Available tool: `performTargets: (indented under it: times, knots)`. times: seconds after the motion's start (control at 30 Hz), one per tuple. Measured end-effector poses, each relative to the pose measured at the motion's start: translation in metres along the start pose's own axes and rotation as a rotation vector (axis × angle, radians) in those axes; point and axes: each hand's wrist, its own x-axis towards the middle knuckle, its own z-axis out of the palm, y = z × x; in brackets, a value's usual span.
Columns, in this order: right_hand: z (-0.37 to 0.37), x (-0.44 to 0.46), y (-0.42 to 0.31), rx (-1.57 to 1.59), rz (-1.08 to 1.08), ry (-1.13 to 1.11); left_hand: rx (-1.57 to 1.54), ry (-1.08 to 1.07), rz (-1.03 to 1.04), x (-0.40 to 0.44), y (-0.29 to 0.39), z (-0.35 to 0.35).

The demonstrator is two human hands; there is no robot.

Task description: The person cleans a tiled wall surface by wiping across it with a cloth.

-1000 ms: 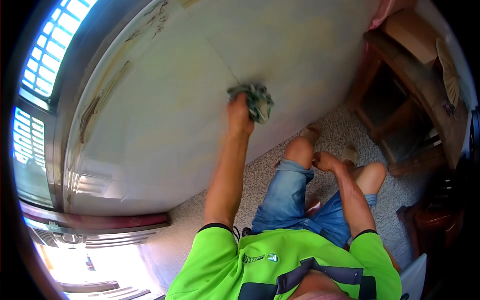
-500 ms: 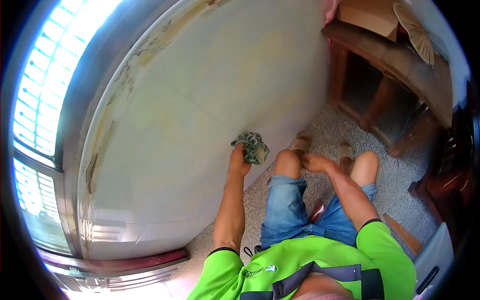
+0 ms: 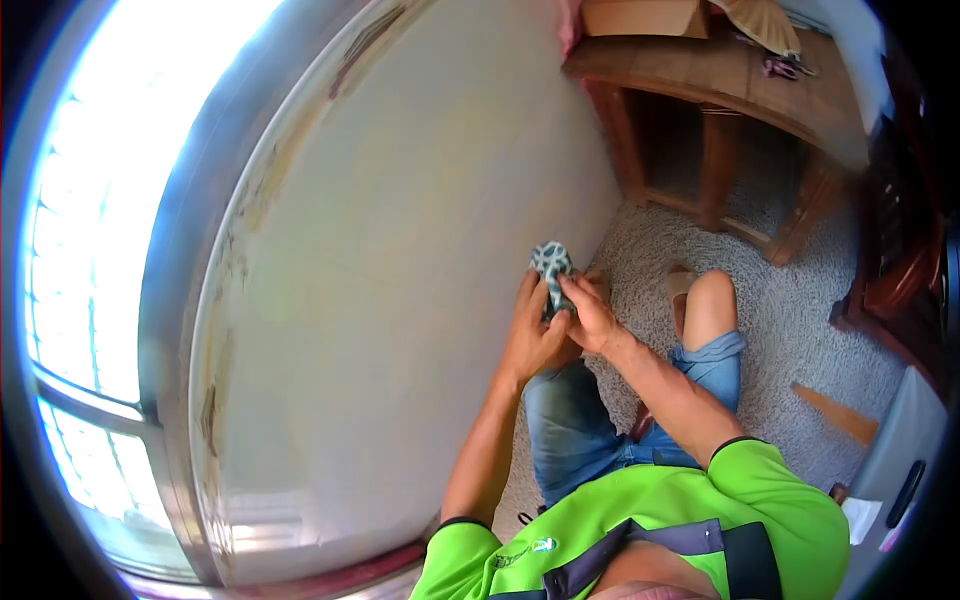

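Observation:
Both of my hands are together on a crumpled green-and-white patterned cloth [image 3: 551,262], held in front of my knee close to a pale wall [image 3: 380,280]. My left hand [image 3: 533,330] grips the cloth from the left, its thumb pointing toward the other hand. From the right, my right hand [image 3: 590,315] has its fingers closed on the cloth's edge. Part of the cloth is hidden behind the fingers. Faint yellowish and greenish tints show on the wall, with brown marks along its left border.
A wooden table [image 3: 720,80] carries a cardboard box [image 3: 645,17] and a pleated fan [image 3: 765,22]. Dark red wooden furniture [image 3: 895,290] stands at right. A flat brown piece [image 3: 835,412] lies on the grey carpet [image 3: 770,340]. A bright barred window [image 3: 95,230] is at left.
My right hand has come up from my knee and joined my left hand on the cloth. My left hand has moved right with it, and the view has shifted.

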Motion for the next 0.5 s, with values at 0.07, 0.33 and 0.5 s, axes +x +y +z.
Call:
performTargets:
  times: [0.07,0.33,0.5]
  knots:
    - [-0.002,-0.005,-0.01,0.074,0.13,0.132,-0.043,-0.013,0.046,-0.007,0.001,-0.008]
    - [-0.038,0.056,0.006,-0.136,0.134,0.442,0.363,-0.042,-0.077,-0.085,-0.095,-0.012]
    - [-0.001,0.144,0.009,-0.273,-0.091,0.224,0.3,0.065,-0.165,-0.081,-0.097,-0.009]
